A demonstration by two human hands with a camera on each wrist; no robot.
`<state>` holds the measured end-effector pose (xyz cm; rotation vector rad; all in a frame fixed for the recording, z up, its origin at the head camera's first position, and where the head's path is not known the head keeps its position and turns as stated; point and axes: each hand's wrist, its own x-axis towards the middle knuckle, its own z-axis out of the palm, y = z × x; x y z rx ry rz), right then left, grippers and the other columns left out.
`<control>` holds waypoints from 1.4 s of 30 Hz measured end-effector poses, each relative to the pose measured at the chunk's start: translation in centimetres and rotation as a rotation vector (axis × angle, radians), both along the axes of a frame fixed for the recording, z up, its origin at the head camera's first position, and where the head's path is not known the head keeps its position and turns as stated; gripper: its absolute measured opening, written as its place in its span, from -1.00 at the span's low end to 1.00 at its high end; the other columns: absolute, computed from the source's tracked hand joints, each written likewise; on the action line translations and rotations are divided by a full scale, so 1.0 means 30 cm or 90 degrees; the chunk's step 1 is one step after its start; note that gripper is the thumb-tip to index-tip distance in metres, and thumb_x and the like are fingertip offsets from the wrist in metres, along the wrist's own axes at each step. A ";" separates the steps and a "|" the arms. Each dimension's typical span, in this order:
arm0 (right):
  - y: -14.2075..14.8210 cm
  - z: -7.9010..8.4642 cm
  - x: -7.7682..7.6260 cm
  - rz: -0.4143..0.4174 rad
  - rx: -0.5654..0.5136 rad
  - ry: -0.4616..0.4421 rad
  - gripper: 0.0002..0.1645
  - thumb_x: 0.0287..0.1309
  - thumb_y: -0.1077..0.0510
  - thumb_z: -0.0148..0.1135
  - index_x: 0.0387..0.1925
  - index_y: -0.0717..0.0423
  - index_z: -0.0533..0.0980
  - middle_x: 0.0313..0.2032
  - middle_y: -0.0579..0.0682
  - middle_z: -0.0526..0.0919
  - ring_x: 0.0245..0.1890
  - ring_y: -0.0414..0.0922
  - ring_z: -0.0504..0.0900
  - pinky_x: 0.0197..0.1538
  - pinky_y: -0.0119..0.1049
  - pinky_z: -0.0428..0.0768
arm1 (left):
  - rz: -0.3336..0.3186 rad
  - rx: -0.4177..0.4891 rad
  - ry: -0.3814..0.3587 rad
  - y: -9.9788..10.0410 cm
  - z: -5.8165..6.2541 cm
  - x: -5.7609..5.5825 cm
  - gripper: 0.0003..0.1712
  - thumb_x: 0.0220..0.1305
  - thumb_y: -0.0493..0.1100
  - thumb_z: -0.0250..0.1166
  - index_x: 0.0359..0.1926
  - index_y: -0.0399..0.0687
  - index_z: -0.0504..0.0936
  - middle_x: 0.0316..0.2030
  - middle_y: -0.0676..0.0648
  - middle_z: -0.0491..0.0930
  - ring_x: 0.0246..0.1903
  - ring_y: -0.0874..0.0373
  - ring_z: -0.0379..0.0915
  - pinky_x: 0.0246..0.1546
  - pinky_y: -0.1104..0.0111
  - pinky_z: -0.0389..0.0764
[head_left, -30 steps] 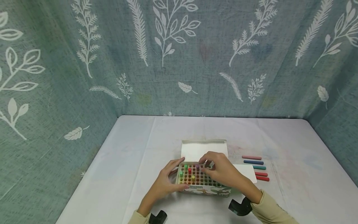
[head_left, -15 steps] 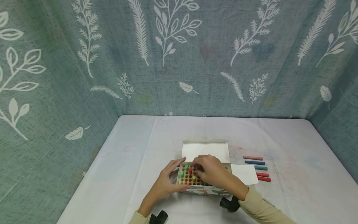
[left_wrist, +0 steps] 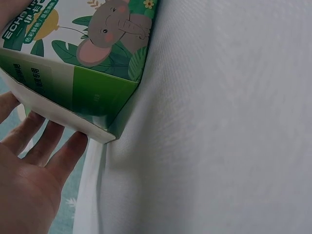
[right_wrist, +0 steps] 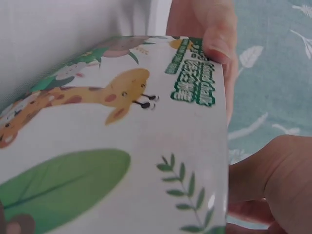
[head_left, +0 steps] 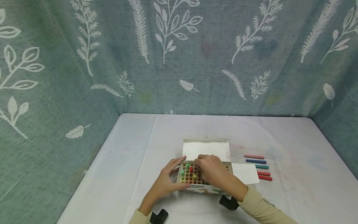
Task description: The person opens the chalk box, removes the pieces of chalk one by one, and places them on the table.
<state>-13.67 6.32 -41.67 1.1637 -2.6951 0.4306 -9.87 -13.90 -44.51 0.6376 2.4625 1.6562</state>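
Observation:
An open cardboard box [head_left: 205, 189] with printed animals holds a tray of round holes. My left hand [head_left: 169, 179] grips its left end, thumb at the front and fingers toward the back; the left wrist view shows those fingers [left_wrist: 68, 151] along the edge. My right hand [head_left: 213, 169] is bent over the tray's middle, fingertips down at the holes where a purple crayon stood; they hide that crayon now. Left of them stand two green crayons [head_left: 182, 172], a red crayon [head_left: 191, 170] and a yellow crayon [head_left: 194, 176].
The box's white lid [head_left: 206, 149] lies folded back behind it, and a white side flap [head_left: 245, 173] sticks out to the right. Beyond that flap several loose crayons [head_left: 255, 161] lie in a column. A leaf-patterned curtain [head_left: 179, 93] closes off the table's back and sides.
My right hand has shifted left over the tray and come down onto the purple crayon, covering it. My left hand has kept its hold on the box.

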 end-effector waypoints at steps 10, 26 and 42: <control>0.016 0.005 -0.019 0.017 -0.127 -0.038 -0.82 -0.13 0.39 0.25 -0.46 0.06 0.60 -0.48 -0.09 0.55 -0.54 -0.24 0.51 -0.53 -0.50 0.47 | 0.005 -0.007 0.011 -0.005 -0.008 0.003 -0.03 -0.14 -0.09 0.43 0.30 0.02 0.13 0.19 -0.08 0.17 0.17 0.04 0.12 0.10 0.06 0.29; 0.136 0.122 -0.040 0.032 -0.281 -0.116 -0.83 -0.08 0.35 0.25 -0.41 0.05 0.57 -0.44 -0.13 0.55 -0.46 -0.31 0.51 -0.52 -0.50 0.51 | 0.012 -0.012 0.003 0.007 -0.006 0.000 -0.02 -0.15 -0.09 0.44 0.30 0.00 0.13 0.18 -0.11 0.19 0.17 0.02 0.12 0.11 0.17 0.30; 0.315 0.166 -0.055 0.003 -0.381 -0.072 -0.69 -0.22 0.43 0.33 -0.41 0.02 0.56 -0.43 -0.12 0.58 -0.46 -0.25 0.58 -0.47 -0.49 0.57 | 0.008 -0.011 -0.001 0.007 -0.004 0.002 -0.03 -0.14 -0.11 0.43 0.30 -0.02 0.13 0.19 -0.11 0.17 0.21 0.04 0.04 0.11 0.12 0.29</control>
